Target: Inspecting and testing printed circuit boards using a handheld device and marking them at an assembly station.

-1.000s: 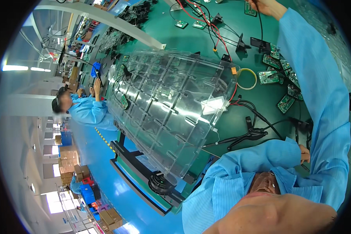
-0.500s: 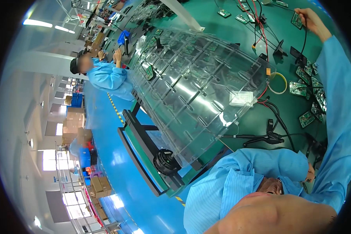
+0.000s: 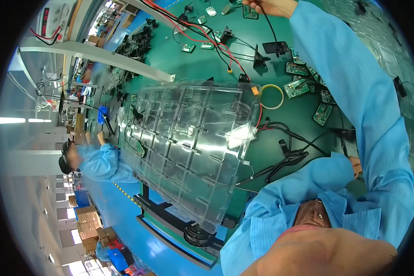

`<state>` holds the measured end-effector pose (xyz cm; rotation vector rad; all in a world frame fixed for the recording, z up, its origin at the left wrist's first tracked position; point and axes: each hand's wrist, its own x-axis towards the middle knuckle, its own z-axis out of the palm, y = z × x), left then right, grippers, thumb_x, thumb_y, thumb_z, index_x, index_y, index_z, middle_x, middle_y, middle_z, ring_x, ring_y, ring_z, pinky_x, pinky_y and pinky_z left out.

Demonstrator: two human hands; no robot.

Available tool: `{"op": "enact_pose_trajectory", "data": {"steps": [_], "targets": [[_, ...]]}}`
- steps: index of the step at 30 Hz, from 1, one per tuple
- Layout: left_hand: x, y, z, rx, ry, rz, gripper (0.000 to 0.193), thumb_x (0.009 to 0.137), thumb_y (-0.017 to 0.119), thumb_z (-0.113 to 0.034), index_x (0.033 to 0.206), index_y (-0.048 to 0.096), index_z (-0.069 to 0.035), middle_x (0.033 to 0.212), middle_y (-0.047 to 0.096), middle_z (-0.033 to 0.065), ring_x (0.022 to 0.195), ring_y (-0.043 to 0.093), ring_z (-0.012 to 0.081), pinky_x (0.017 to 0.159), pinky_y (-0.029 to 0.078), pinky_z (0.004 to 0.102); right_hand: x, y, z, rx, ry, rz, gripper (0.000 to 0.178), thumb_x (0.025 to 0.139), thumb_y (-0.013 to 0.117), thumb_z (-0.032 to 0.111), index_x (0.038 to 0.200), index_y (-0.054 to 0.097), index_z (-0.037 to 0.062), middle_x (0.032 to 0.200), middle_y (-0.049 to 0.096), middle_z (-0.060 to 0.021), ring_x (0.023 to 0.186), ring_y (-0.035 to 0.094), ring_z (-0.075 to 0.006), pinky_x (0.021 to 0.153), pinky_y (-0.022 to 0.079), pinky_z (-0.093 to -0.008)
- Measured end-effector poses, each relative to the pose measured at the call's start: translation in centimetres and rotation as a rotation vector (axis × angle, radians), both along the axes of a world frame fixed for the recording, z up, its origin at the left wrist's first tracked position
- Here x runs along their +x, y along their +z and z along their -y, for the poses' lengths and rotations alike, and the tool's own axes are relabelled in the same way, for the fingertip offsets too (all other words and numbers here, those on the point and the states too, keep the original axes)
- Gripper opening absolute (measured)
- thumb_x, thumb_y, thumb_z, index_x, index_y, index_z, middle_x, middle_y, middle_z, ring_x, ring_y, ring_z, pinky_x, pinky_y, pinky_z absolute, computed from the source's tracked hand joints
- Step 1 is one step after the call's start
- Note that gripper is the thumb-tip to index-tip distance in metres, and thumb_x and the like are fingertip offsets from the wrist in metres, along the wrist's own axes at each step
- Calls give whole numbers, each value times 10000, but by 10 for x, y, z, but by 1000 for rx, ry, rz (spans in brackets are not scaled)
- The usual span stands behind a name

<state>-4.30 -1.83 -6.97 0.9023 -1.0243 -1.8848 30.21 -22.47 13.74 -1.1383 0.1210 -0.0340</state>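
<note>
Head view: swung since half a second ago, clear tray (image 3: 188,142) now lower-left. Right hand (image 3: 270,6) still pinches green circuit board (image 3: 250,13) over bench (image 3: 292,115), upper edge. Left hand (image 3: 355,167) part-hidden by sleeve (image 3: 382,133); grip can't be told.

L fisheye head cam looks down on bench (image 3: 292,112), tilt unclear.
</note>
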Motion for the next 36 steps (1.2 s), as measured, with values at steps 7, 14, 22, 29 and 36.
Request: {"op": "enact_pose_trajectory", "data": {"steps": [7, 14, 22, 29, 36], "targets": [[-56, -90, 28, 132, -80, -413, 153, 834, 527, -123, 827, 591, 16, 637, 583, 99, 374, 450, 143, 368, 351, 233, -50, 67, -45, -112, 106, 86, 132, 830, 414, 23, 753, 504, -33, 606, 485, -71, 471, 438, -117, 428, 375, -198], [-4, 21, -18, 10, 211, 3, 214, 838, 526, -139, 986, 576, 8, 706, 582, 67, 480, 473, 110, 443, 380, 225, -227, 95, -86, -188, -133, -204, 223, 863, 500, 143, 958, 521, -58, 577, 441, 12, 402, 325, -9, 303, 234, -127], [-24, 34, -33, -810, 683, 741, 490, 682, 611, -50, 1147, 485, 38, 1069, 546, 184, 935, 527, 312, 819, 428, 349, -407, 95, -100, -300, 19, -450, 210, 832, 510, 103, 952, 517, -69, 642, 539, -42, 409, 373, -17, 265, 261, -142], [16, 86, -54, -308, 829, 150, 721, 681, 625, -27, 1323, 298, -30, 1276, 421, 162, 1082, 460, 269, 881, 393, 367, -466, 58, -104, 13, -160, -396, 280, 851, 502, 97, 1058, 509, -90, 626, 562, -82, 363, 370, -42, 245, 256, -159], [28, 86, -47, -302, 948, -118, 660, 759, 520, 71, 1344, 230, -29, 1204, 488, 158, 996, 521, 207, 839, 416, 260, -438, 30, -116, 294, -20, -352, 304, 862, 499, 133, 1093, 504, -64, 662, 543, -80, 386, 378, -59, 290, 256, -164]]}}
